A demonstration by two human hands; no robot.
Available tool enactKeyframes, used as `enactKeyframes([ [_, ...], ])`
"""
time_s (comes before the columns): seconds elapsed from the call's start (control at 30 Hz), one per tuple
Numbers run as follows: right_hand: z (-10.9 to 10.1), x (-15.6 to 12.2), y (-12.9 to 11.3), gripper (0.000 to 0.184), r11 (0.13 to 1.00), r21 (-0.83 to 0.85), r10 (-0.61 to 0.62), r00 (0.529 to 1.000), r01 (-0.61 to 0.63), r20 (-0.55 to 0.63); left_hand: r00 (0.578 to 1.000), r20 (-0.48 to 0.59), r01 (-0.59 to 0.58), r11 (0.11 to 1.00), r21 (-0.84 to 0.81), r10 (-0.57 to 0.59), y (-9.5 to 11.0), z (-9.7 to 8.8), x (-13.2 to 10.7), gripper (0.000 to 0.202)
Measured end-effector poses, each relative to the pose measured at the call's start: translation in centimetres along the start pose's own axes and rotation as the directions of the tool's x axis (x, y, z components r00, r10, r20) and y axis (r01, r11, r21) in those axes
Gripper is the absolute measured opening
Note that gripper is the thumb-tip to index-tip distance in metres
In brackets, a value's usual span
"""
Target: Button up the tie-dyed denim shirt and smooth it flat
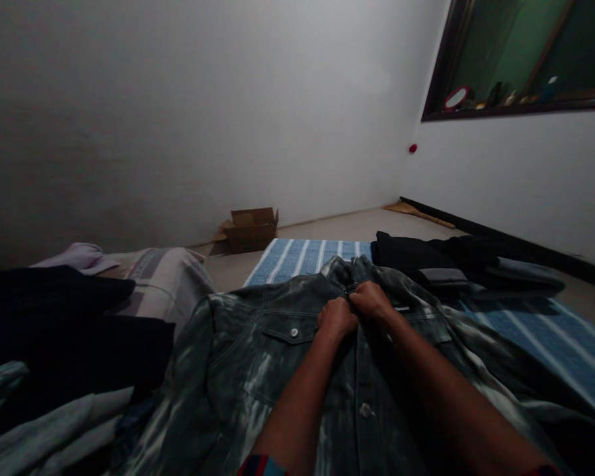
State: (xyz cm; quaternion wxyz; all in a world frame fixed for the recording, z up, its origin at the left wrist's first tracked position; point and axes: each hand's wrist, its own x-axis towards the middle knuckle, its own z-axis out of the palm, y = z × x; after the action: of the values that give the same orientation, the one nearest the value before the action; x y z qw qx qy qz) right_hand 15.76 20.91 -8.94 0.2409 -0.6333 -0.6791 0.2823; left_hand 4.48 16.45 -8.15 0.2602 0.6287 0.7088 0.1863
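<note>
I read no legible writing. My left hand (pixel 336 318) and right hand (pixel 371 301) pinch the denim jacket (pixel 258 377) placket near its collar, on the striped mat (pixel 302 256); white walls, cardboard box (pixel 250 229).

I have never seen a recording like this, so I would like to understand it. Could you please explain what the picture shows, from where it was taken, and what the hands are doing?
There is no machine here. A person wears one camera on the head, which looks forward and down, so you see that person's own two arms.

The left hand and right hand meet at the front opening, near the collar, of a grey-green mottled denim jacket with pale buttons. Both pinch the cloth there with the fingers.

The jacket lies spread on a blue mat with white stripes. Folded black garments lie at the right, a heap of dark and pale clothes at the left. An open brown cardboard box stands by the wall.
</note>
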Motion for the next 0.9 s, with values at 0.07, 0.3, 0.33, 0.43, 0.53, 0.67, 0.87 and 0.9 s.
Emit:
enactKeyframes([
  [0.07,-0.2,-0.2,0.4,0.025,0.992,0.125,-0.002,1.0,0.001,0.009,0.998,0.045,0.037,0.994,-0.105,-0.033,-0.2,0.1,0.3,0.014],
  [0.3,1.6,-0.7,2.0,0.023,0.906,0.42,0.054,0.999,-0.05,0.001,0.977,0.194,0.156,0.928,-0.338,-0.093,-1.4,1.3,0.6,0.018],
  [0.33,1.9,-0.7,2.1,0.021,0.897,0.439,0.058,0.998,-0.05,-0.006,0.973,0.208,0.172,0.915,-0.366,-0.1,-1.5,1.3,0.4,0.017],
  [0.43,2.4,-0.6,2.3,0.019,0.873,0.487,0.06,0.998,-0.038,-0.03,0.965,0.236,0.214,0.867,-0.45,-0.116,-1.5,0.9,-0.2,0.016],
  [0.53,2.3,-1.0,2.4,0.021,0.844,0.536,0.049,0.998,-0.018,-0.044,0.962,0.247,0.231,0.827,-0.512,-0.116,-1.6,0.3,-0.9,0.018],
  [0.67,1.9,-2.0,2.9,0.024,0.817,0.576,0.025,0.997,0.025,-0.079,0.97,0.231,0.194,0.826,-0.529,-0.08,-1.9,0.7,-1.5,0.022],
  [0.87,1.2,-3.8,3.4,0.03,0.831,0.55,-0.012,0.991,0.083,-0.132,0.999,0.04,0.021,0.948,-0.319,-0.009,-3.0,2.8,-0.8,0.035],
  [0.9,1.0,-4.2,3.3,0.029,0.843,0.529,-0.031,0.989,0.103,-0.142,1.0,0.031,0.016,0.945,-0.326,-0.006,-3.2,3.0,-0.7,0.033],
])
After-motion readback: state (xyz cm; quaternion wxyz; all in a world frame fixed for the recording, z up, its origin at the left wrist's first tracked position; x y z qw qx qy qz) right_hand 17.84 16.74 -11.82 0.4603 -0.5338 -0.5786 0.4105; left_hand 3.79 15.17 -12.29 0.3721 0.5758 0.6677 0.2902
